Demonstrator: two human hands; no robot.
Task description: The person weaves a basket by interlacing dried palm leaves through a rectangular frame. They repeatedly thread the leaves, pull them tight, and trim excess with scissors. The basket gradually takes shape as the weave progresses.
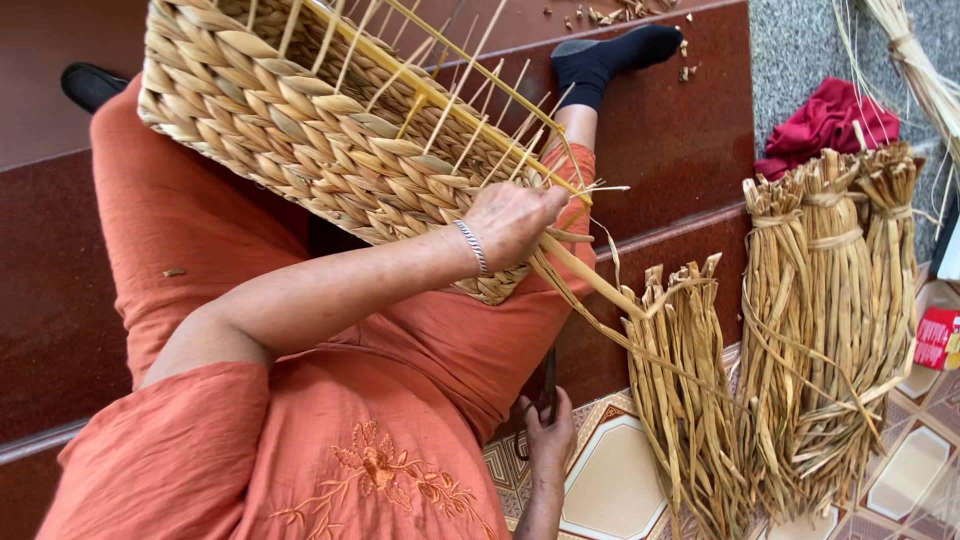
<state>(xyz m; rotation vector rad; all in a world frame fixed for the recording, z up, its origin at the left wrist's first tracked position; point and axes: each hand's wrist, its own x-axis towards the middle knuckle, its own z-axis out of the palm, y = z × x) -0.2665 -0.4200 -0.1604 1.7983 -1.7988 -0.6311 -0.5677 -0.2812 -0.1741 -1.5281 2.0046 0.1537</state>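
Straw-coloured woven basket (300,120): half-finished, with thin yellow frame rods, lying tilted across the person's lap in the upper left of the frame.
Left hand (515,220): wearing a silver bracelet, its grip is closing on long flat dried straw strands (590,280) at the basket's lower right corner; fingers curled tight around them.
Right hand (548,435): at the lower centre, its grip is wrapping around dark-handled scissors (548,385), fingers curled through the loops.
Tied bundles of dried straw (830,330): leaning upright at the right of the frame, on the patterned tiled floor (615,480).
Red crumpled cloth (825,120): lying at the upper right, behind the bundles.
Orange embroidered clothing (380,400): covering the person's lap and shoulder.
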